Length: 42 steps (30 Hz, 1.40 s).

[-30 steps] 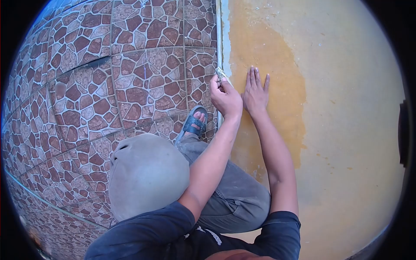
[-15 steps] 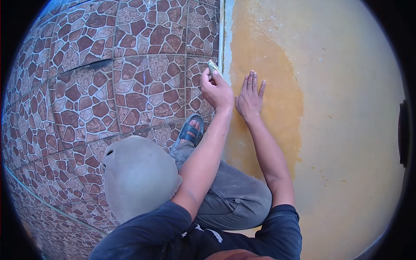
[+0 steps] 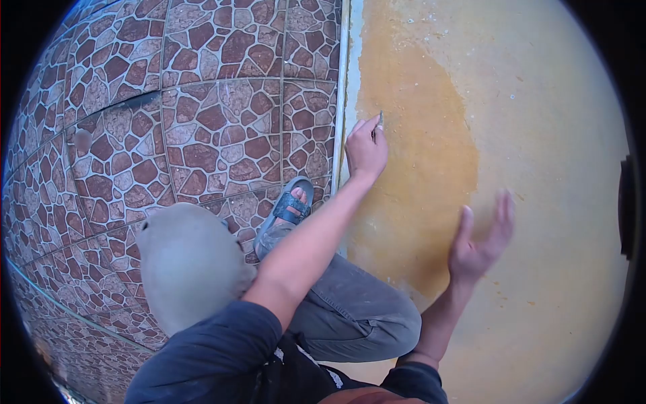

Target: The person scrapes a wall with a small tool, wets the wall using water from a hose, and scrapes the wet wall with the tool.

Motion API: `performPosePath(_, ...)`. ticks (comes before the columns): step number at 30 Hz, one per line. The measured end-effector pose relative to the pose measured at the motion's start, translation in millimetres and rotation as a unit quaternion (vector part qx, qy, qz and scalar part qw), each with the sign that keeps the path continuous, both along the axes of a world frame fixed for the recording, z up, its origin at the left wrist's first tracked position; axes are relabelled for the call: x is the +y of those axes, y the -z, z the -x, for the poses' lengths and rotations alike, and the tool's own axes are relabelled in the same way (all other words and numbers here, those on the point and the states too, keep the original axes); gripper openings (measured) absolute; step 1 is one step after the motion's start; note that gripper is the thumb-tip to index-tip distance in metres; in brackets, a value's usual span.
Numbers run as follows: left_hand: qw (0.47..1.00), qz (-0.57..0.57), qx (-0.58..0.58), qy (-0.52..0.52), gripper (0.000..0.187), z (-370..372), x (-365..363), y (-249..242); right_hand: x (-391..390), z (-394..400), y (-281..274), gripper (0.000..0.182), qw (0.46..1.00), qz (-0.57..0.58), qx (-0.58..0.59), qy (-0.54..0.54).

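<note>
My left hand (image 3: 367, 149) is closed in a pinch on a small flat, thin piece (image 3: 381, 120), whose exact kind I cannot make out. Only its narrow edge shows beyond the fingers. That hand is over the darker orange, damp-looking patch (image 3: 424, 161) of a yellow surface (image 3: 538, 135), close to the pale edge strip (image 3: 342, 101). Farther right, my right hand (image 3: 479, 248) appears raised in front of the yellow surface, slightly blurred, with thumb and fingers apart and nothing in it.
Stone-patterned brown tiles (image 3: 222, 155) fill the left side. My bent legs in grey trousers (image 3: 356, 303) and a sandalled foot (image 3: 294, 205) are beside the edge strip. A thin light-coloured hose or cord (image 3: 74, 315) runs across the tiles at lower left.
My left hand has moved right, from the edge strip onto the orange patch, still pinching the small piece. My right hand has left the patch, going right and closer to my body.
</note>
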State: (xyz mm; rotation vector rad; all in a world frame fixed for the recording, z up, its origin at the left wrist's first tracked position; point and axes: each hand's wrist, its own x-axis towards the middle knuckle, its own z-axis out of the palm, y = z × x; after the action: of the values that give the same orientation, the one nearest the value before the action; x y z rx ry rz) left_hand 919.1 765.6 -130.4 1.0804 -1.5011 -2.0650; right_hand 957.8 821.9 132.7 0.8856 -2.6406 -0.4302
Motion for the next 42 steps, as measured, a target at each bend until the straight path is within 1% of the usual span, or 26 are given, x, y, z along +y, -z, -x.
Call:
performPosePath(1, 1.000, 0.003, -0.001, 0.004, 0.029, 12.1, 4.1, 7.8, 9.0, -5.1, -11.4, 0.060, 1.000, 0.003, -0.001, 0.004)
performPosePath(3, 0.987, 0.087, -0.079, -0.113, 0.029, 35.2, 8.9, 19.9, 25.8, -10.8, -23.8, 0.056, 0.994, 0.046, 0.100, -0.005)
performPosePath(4, 0.990, 0.066, -0.087, -0.093, 0.029, 45.2, 10.4, 23.8, 28.0, -7.3, -19.2, 0.056, 0.993, 0.050, 0.103, -0.002)
performPosePath(5, 0.990, 0.069, -0.084, -0.090, 0.029, 51.1, 14.1, 28.1, 27.8, -4.0, -11.2, 0.055, 0.987, 0.095, 0.126, 0.009)
performPosePath(6, 0.992, 0.087, -0.083, -0.026, 0.029, 55.6, 17.6, 33.8, 28.7, -0.9, -4.7, 0.053, 0.979, 0.138, 0.148, 0.019)
performPosePath(7, 0.990, 0.105, -0.084, 0.039, 0.028, 58.4, 22.0, 40.5, 31.8, 0.6, -0.6, 0.053, 0.979, 0.139, 0.148, 0.020)
performPosePath(8, 0.990, 0.104, -0.087, 0.043, 0.028, 53.7, 19.0, 35.2, 34.9, -0.8, 3.4, 0.054, 0.980, 0.115, 0.159, 0.027)
performPosePath(10, 0.983, 0.127, -0.065, 0.118, 0.028, 32.9, 23.1, 20.4, 41.7, -3.0, 7.4, 0.054, 0.983, 0.078, 0.160, 0.039)
performPosePath(11, 0.983, 0.119, -0.073, 0.119, 0.028, 24.1, 35.5, 18.2, 47.4, -0.1, 8.4, 0.052, 0.982, 0.062, 0.174, 0.023)
performPosePath(13, 0.991, 0.130, -0.019, 0.033, 0.024, 19.9, 51.0, 12.2, 48.5, 6.0, 10.5, 0.051, 0.981, 0.048, 0.189, 0.003)
performPosePath(15, 0.991, 0.129, -0.006, 0.023, 0.023, 26.6, 45.6, 21.0, 46.1, 9.5, 12.3, 0.049, 0.970, -0.051, 0.234, 0.035)
performPosePath(16, 0.991, 0.133, -0.019, 0.026, 0.024, 29.6, 39.5, 24.9, 46.4, 10.5, 12.9, 0.049, 0.971, -0.054, 0.230, 0.033)
performPosePath(18, 0.990, 0.135, -0.026, 0.027, 0.024, 44.2, 31.7, 32.9, 48.5, 13.4, 15.5, 0.048, 0.969, -0.002, 0.246, 0.018)
performPosePath(20, 0.986, 0.155, -0.055, 0.030, 0.024, 53.6, 25.4, 39.2, 51.1, 11.4, 12.9, 0.047, 0.969, -0.016, 0.246, 0.011)
performPosePath(22, 0.986, 0.161, -0.033, 0.029, 0.024, 31.3, 38.9, 24.1, 47.3, 17.4, 16.2, 0.046, 0.969, -0.012, 0.249, -0.002)
performPosePath(24, 0.984, 0.162, -0.013, 0.070, 0.024, 11.9, 49.6, 12.9, 47.0, 19.2, 18.5, 0.043, 0.966, 0.060, 0.251, -0.005)
performPosePath(28, 0.978, 0.174, -0.004, 0.112, 0.021, 25.4, 24.9, 27.8, 46.2, 21.0, 20.4, 0.040, 0.961, 0.030, 0.273, 0.007)
performPosePath(30, 0.970, 0.181, -0.064, 0.148, 0.021, 43.3, 13.6, 41.5, 40.5, 21.2, 27.6, 0.039, 0.959, 0.172, 0.222, -0.029)
performPosePath(31, 0.971, 0.179, -0.066, 0.146, 0.021, 38.9, 19.6, 39.9, 42.5, 18.8, 23.7, 0.039, 0.960, 0.171, 0.220, -0.031)
performPosePath(33, 0.972, 0.199, -0.033, 0.118, 0.021, 28.4, 31.8, 33.9, 46.3, 16.1, 19.9, 0.037, 0.969, 0.089, 0.232, -0.002)
performPosePath(34, 0.971, 0.204, -0.035, 0.116, 0.021, 24.5, 34.3, 28.4, 44.1, 19.4, 24.1, 0.037, 0.969, 0.093, 0.231, -0.003)
performPosePath(35, 0.976, 0.191, -0.019, 0.104, 0.017, 18.3, 40.1, 21.6, 41.7, 21.4, 27.2, 0.037, 0.962, 0.180, 0.207, -0.018)
performPosePath(37, 0.980, 0.173, -0.004, 0.099, 0.015, 13.7, 44.3, 20.8, 41.6, 19.7, 26.5, 0.036, 0.949, 0.259, 0.181, -0.025)
performPosePath(39, 0.977, 0.195, -0.005, 0.082, 0.015, 26.9, 33.6, 33.7, 42.7, 18.0, 20.6, 0.035, 0.966, 0.111, 0.232, -0.001)
performPosePath(40, 0.972, 0.189, -0.048, 0.132, 0.020, 32.9, 20.4, 34.4, 42.8, 17.3, 20.6, 0.035, 0.966, 0.109, 0.236, 0.000)
performPosePath(42, 0.973, 0.184, -0.051, 0.131, 0.020, 38.7, 21.8, 37.2, 44.0, 16.0, 22.4, 0.034, 0.967, 0.126, 0.222, -0.003)
